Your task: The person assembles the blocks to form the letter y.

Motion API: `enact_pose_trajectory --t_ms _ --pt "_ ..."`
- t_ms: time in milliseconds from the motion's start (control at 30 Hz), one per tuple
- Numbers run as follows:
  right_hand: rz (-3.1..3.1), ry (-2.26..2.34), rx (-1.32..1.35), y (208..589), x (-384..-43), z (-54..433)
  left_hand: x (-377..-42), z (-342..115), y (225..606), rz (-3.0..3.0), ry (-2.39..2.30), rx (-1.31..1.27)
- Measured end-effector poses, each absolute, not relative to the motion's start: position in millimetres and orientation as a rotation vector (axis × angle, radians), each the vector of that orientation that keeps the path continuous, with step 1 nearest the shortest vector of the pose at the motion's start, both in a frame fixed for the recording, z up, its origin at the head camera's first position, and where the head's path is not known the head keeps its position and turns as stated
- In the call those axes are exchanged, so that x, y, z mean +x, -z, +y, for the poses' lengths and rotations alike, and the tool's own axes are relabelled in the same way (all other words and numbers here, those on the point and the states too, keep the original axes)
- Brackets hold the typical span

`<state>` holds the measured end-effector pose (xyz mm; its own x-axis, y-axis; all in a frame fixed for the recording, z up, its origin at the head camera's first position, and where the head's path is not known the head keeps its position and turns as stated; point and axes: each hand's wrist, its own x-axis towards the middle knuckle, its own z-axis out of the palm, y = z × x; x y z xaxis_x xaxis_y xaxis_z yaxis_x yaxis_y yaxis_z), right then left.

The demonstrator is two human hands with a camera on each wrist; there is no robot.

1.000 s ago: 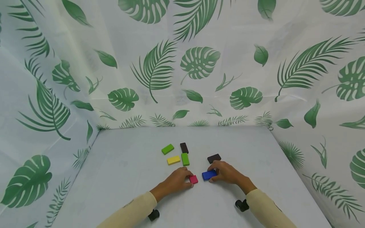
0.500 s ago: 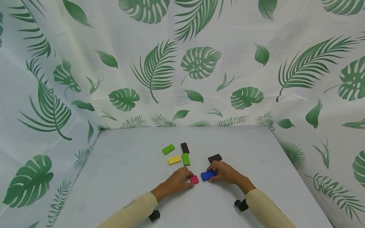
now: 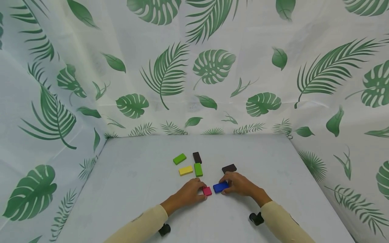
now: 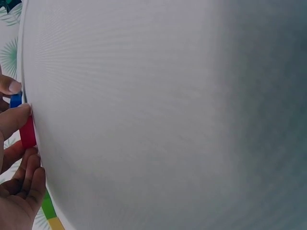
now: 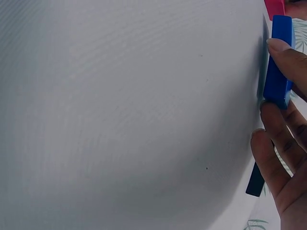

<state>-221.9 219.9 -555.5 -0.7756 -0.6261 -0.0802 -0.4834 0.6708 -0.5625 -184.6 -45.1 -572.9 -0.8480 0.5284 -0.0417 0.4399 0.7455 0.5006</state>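
A red block (image 3: 207,191) lies on the white table, and my left hand (image 3: 189,193) pinches it between thumb and fingers. To its right, my right hand (image 3: 240,184) grips a blue rectangular block (image 3: 220,187) at its right part. A narrow gap separates the two blocks in the head view. In the left wrist view the red block (image 4: 28,132) shows between thumb and fingers, with the blue block (image 4: 16,100) just past it. From the right wrist, the thumb lies along the blue block (image 5: 279,62), slightly off the table.
Beyond my left hand lie a yellow block (image 3: 185,170), a green block (image 3: 198,169), another green block (image 3: 179,159) and a black block (image 3: 197,157). A second black block (image 3: 229,168) lies just behind my right hand. Leaf-patterned cloth (image 3: 212,111) walls the table's back and sides.
My right hand has moved the blue block slightly left, narrowing the gap to the red block. My left hand and the other blocks stay put.
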Motion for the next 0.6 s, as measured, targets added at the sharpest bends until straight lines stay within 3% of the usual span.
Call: enact_pose_trajectory --t_ms 600 --pt "2.614 0.808 -0.967 559.7 -222.4 214.1 -185.0 -46.9 568.8 2.738 -0.735 0.798"
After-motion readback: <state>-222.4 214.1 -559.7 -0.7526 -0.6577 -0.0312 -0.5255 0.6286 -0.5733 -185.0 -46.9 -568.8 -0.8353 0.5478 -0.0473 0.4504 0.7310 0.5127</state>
